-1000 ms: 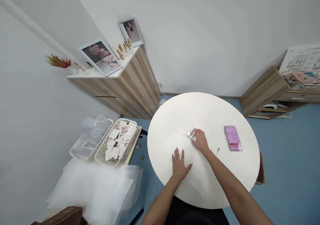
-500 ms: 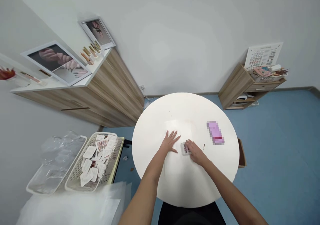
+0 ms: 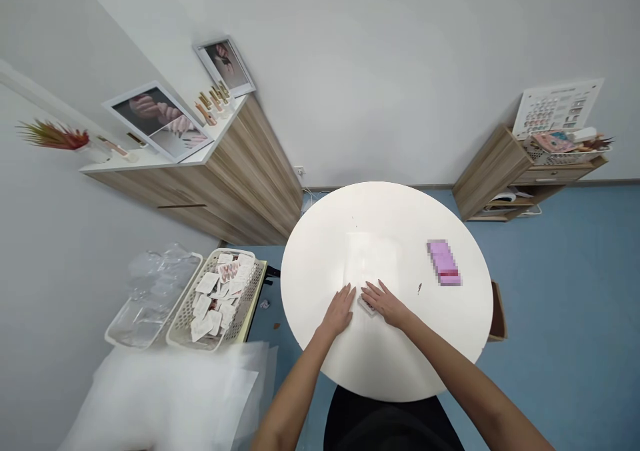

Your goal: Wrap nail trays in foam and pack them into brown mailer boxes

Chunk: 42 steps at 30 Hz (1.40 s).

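A small clear box lies on the round white table, mostly covered by my right hand. From the earlier view, it holds a set of dark false nails. My right hand rests over the box with its fingers stretched out across the top. Just left of the box, my left hand lies on the tabletop, fingers extended and close to one another, with nothing in it.
A blurred purple item lies at the table's right. On the left stand a white basket of carded nail sets and a tray of clear plastic packaging. Wooden cabinets stand behind, and a carton sits beyond the right edge.
My left hand has drawn back toward me and its fingers have come closer together. My right hand has spread further over the box, which is now turned. The view has shifted slightly.
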Each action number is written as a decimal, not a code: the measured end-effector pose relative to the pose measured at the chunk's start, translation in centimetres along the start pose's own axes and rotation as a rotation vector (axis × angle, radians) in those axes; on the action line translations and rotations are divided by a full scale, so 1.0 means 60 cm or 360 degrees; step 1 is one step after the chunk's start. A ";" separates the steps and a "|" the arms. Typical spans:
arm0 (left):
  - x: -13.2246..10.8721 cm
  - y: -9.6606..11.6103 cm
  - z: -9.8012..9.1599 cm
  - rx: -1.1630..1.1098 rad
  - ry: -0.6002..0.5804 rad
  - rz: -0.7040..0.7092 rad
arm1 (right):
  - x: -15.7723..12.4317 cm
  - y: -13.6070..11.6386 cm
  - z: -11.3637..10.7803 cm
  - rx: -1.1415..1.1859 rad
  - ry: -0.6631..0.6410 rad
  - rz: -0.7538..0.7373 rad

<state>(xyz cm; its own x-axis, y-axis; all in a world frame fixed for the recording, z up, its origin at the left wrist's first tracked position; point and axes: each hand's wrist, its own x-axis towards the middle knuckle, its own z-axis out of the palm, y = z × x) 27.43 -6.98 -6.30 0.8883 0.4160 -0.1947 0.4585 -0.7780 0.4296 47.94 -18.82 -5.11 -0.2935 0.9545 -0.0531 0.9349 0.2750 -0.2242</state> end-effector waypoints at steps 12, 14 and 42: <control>-0.037 0.073 0.042 -0.0121 0.0131 -0.0167 | -0.042 -0.037 0.023 0.0084 0.0252 0.0916; -0.036 0.076 0.048 -0.0158 0.0134 -0.0184 | -0.053 -0.062 0.027 0.0162 0.0188 0.1131; -0.076 0.081 0.000 -0.0139 0.0055 -0.0108 | -0.116 -0.096 0.001 0.0143 -0.0163 0.0930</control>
<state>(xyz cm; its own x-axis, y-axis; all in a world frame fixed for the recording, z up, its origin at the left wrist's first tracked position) 25.62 -12.65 -3.35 0.8531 0.4836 -0.1959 0.5121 -0.7039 0.4922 44.57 -27.09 -3.49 0.2424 0.9274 -0.2848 0.9280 -0.3073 -0.2109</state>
